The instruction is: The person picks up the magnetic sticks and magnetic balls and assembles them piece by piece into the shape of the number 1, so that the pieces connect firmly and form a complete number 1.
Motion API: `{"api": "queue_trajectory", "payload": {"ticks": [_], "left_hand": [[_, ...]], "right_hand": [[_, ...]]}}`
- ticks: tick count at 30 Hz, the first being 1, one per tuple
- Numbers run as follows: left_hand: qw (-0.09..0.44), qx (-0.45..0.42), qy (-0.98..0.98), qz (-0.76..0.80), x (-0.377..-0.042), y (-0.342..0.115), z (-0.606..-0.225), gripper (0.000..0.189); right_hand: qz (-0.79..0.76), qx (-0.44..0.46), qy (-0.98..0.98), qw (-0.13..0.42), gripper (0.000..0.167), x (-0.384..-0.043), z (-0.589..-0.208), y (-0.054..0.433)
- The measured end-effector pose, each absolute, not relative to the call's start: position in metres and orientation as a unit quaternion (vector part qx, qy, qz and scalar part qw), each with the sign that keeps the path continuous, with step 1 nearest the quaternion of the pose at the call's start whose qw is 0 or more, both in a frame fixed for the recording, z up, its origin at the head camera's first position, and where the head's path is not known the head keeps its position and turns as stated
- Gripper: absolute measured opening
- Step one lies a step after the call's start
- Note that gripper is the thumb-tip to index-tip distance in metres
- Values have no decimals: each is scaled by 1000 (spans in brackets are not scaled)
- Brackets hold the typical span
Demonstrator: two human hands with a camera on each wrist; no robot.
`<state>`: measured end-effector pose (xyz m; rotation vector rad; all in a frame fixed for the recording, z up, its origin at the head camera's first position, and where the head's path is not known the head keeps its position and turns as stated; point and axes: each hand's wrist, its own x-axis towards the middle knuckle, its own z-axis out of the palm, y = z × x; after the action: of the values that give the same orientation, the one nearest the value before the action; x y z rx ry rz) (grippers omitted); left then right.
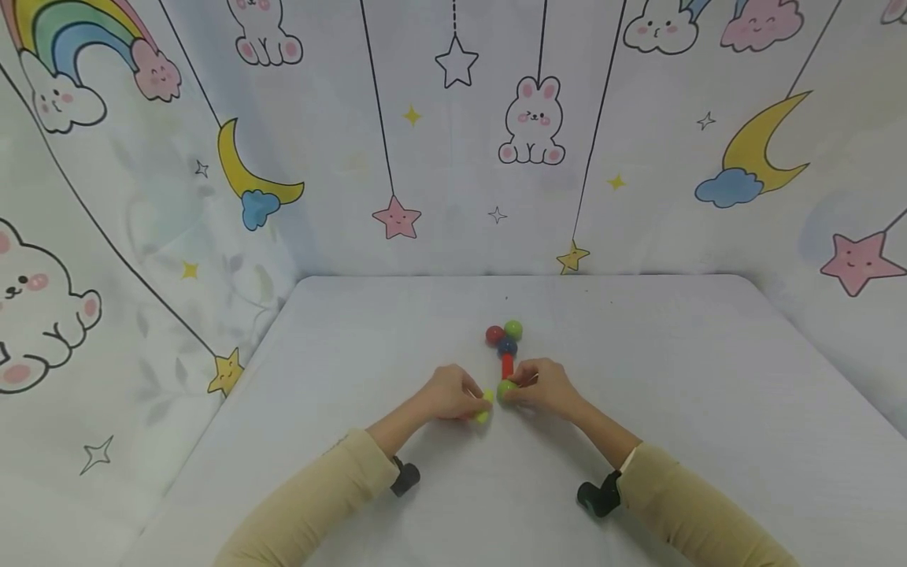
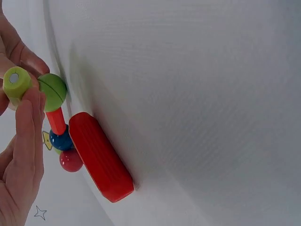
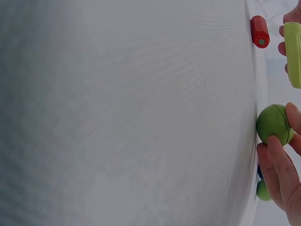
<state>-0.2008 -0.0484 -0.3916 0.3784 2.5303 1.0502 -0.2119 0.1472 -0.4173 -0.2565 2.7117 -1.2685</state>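
Observation:
Between my left hand's (image 1: pixel 450 394) thumb and fingers is a yellow-green rod (image 3: pixel 293 55), with a grey metal disc at the end facing the left wrist camera. My right hand (image 1: pixel 546 386) pinches a green ball (image 1: pixel 505 391) just right of that rod; a small gap separates the two. From this ball a short red rod (image 1: pixel 507 367) runs away to a blue ball (image 1: pixel 506 346). A red ball (image 1: pixel 494 335) and a second green ball (image 1: pixel 513 329) sit against the blue one. Another red rod (image 2: pixel 101 157) lies loose on the table by my left hand, mostly hidden in the head view.
A white cloth-covered table (image 1: pixel 319 339) spreads around both hands. Behind it hangs a white backdrop (image 1: pixel 453 173) printed with stars, moons and rabbits. Black wrist cameras stick out below the left sleeve (image 1: pixel 333 488) and the right sleeve (image 1: pixel 694 504).

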Motion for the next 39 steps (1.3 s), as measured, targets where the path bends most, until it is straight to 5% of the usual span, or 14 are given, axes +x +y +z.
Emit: {"api": "queue_trajectory", "payload": {"ticks": [23,39], "left_hand": [[317,52,800,507,-184,-29,-410,18],[273,15,805,526,-185,-17,-414,17]], "right_hand": [[-429,-102,896,55,16,-213,-420,150],[-431,-100,895,52,14,-211,-421,149]]}}
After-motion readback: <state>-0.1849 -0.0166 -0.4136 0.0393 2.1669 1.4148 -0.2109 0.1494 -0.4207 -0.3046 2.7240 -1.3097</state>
